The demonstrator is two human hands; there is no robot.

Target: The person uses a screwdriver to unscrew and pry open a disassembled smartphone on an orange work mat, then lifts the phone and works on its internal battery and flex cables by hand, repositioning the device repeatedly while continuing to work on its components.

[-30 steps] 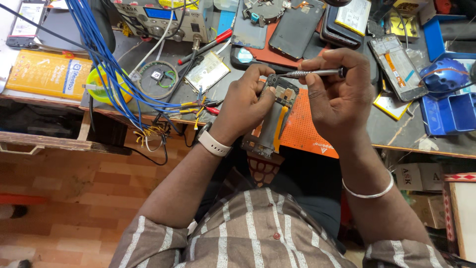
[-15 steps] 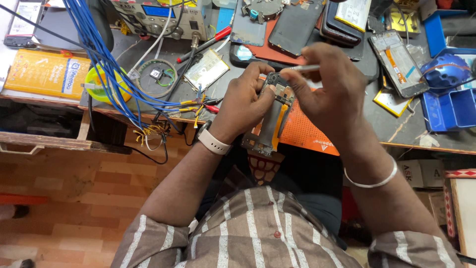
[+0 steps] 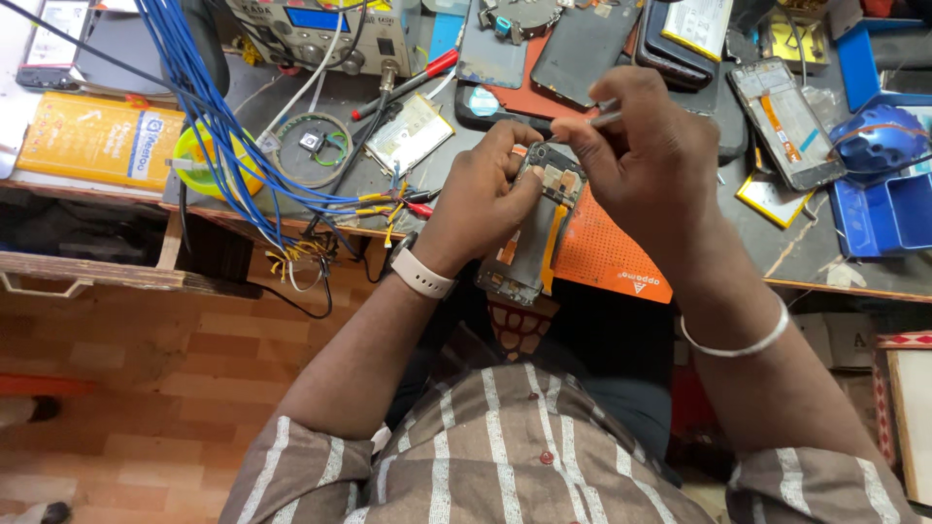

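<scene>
Grip, left hand (image 3: 485, 189): closed around the upper part of an opened smartphone (image 3: 534, 228), thumb and fingers pinching its edges.
Grip, right hand (image 3: 646, 155): fingers pinched narrow on a slim metal tool (image 3: 607, 118); only its silver shaft shows past the knuckles, and its tip is hidden.
Smartphone: back cover off, inner frame, orange flex strip and camera ring showing; tilted, held above the front edge of the worktop (image 3: 291, 107), over the person's lap.
Wrists: white smartwatch (image 3: 419, 275) on the left, thin silver bangle (image 3: 738, 340) on the right.
Under the phone: orange repair mat (image 3: 607, 257) lying at the worktop edge, just beside the phone's right side.
Left of the hands: bundle of blue wires (image 3: 209, 116) crossing the worktop, ending in yellow and red clips near the left wrist; a yellow box (image 3: 97, 141) further left.
Behind the hands: red-handled screwdriver (image 3: 413, 82), loose phone back panels (image 3: 582, 49).
Right side: another opened phone (image 3: 786, 121), blue plastic tray (image 3: 888, 209).
</scene>
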